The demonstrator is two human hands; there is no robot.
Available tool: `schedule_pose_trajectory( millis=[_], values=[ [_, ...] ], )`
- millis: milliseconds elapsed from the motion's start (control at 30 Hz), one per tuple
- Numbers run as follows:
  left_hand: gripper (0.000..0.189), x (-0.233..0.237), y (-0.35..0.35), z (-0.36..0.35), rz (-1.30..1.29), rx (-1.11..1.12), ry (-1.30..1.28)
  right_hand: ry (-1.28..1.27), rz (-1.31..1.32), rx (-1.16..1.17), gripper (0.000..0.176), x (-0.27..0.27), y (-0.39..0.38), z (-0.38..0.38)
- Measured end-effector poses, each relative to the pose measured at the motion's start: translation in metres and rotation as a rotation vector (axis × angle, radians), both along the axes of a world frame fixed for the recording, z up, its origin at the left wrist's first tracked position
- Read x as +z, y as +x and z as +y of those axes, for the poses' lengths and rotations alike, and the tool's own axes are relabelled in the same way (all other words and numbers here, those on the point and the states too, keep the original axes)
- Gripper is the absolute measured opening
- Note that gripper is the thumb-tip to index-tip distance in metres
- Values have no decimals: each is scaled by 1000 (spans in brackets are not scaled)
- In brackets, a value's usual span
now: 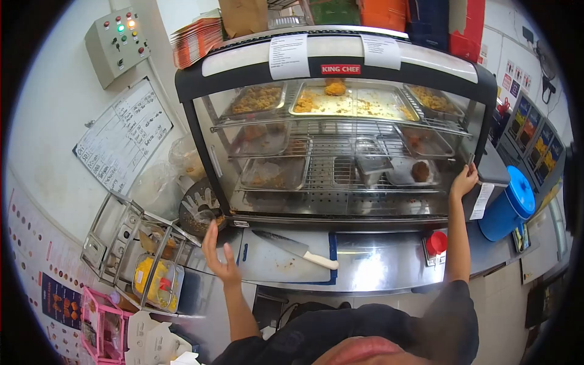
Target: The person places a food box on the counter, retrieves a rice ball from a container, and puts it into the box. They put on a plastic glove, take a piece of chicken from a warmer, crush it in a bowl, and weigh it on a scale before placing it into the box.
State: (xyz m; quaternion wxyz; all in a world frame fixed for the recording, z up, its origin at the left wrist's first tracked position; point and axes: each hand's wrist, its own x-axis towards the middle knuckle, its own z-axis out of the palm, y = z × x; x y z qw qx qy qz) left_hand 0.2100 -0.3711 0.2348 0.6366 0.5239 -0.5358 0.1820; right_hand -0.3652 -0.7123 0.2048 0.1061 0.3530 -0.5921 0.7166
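Notices [288,56]: print too small; orange item [383,13] cut off.

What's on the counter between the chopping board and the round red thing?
Between the board and the red thing is bare metal counter, in the head view.

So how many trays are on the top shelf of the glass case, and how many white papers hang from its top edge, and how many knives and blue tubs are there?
Top-shelf trays: 3
White papers: 2
Knife: 1
Blue tub: 1
Total: 7
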Motion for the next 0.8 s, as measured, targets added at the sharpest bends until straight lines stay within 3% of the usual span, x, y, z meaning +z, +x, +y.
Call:
schedule_pose_trajectory(
  millis=[100, 233, 367, 533, 800],
  values=[
    [30, -73, 19, 49, 498, 100, 218, 26, 25, -122, 34, 2, 12, -5],
    [28, -82, 26, 70, 528, 86, 365, 33, -15, -39, 33, 1, 43, 5],
    [27, -52, 17, 16, 474, -39, 318, 0, -6, 227, 31, 1, 105, 33],
    [23, -33, -27, -33, 352, -396, 368, 3, -18, 526, 35, 2, 179, 62],
    [23, -78, -94, -55, 446, -657, 528, 268, 127, 683, 47, 38, 250, 105]
  ],
)
